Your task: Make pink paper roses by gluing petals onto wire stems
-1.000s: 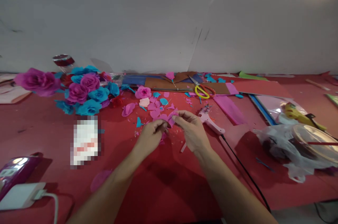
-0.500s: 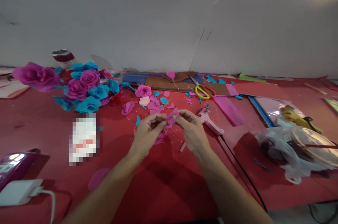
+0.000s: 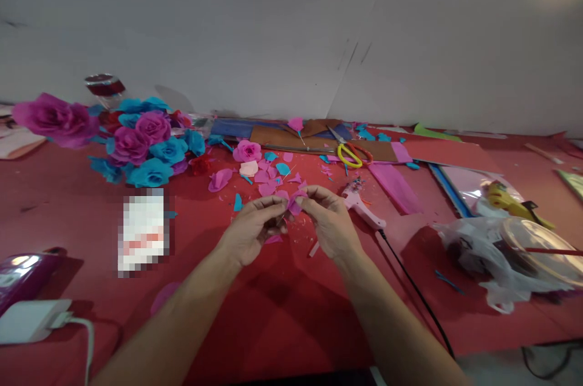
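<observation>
Over the red table, my left hand and my right hand meet at a small pink paper flower. Its crumpled petals are pinched between the thumb and fingers of my right hand. The left fingers are closed at its near side, where a thin stem seems to show; the fingertips partly hide it. Loose pink paper petals and blue scraps lie just beyond the hands. A finished pink paper rose rests behind them. Right of my right hand lies a pink glue gun with a black cord.
A bunch of pink, blue and red paper roses stands at the left. Yellow and orange scissors lie on brown paper at the back. A plastic bag and a round tub are at the right; a white charger is front left.
The left fingers have shifted and curled lower around the pink paper flower, whose petals look more gathered. My right hand keeps its pinch. The view has tilted slightly.
</observation>
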Demonstrator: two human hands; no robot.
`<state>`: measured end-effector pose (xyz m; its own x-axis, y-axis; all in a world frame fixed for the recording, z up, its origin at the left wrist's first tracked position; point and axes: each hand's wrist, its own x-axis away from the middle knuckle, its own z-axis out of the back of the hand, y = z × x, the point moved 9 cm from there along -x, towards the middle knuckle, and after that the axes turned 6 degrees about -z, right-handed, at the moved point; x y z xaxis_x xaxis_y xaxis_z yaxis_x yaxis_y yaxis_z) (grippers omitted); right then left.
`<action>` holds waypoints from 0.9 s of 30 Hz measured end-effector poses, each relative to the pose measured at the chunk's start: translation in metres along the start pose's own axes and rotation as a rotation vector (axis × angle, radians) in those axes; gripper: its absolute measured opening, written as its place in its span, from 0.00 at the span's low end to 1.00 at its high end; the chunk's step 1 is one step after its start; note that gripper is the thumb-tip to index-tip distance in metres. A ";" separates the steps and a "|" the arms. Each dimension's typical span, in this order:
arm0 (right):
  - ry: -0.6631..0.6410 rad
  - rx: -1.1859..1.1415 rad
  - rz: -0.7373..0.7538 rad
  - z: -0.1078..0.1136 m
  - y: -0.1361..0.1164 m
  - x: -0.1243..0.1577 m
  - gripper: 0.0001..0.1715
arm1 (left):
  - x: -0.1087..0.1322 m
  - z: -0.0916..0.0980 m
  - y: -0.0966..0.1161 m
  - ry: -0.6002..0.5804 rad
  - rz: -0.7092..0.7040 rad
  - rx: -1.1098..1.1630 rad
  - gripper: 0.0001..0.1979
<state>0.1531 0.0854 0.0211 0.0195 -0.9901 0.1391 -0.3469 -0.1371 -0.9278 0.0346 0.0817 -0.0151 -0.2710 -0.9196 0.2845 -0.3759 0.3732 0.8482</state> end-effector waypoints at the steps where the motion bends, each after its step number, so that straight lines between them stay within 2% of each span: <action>1: -0.005 0.000 0.004 0.000 0.000 0.000 0.03 | 0.000 0.000 0.000 0.001 -0.005 0.001 0.06; 15: 0.021 -0.013 0.008 0.002 -0.001 0.000 0.04 | 0.002 -0.002 0.012 0.056 -0.120 -0.087 0.08; 20: 0.039 -0.032 0.003 0.003 0.001 -0.001 0.05 | 0.003 -0.006 0.012 0.022 -0.159 -0.136 0.08; 23: 0.025 -0.038 -0.004 0.002 0.001 -0.001 0.05 | 0.002 -0.006 0.009 0.008 -0.164 -0.092 0.07; 27: 0.022 -0.060 -0.018 0.002 0.004 0.001 0.07 | 0.000 0.000 0.010 0.084 -0.223 0.078 0.05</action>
<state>0.1534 0.0838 0.0169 0.0062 -0.9864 0.1641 -0.4019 -0.1527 -0.9028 0.0304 0.0859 -0.0067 -0.1004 -0.9861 0.1325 -0.4862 0.1648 0.8582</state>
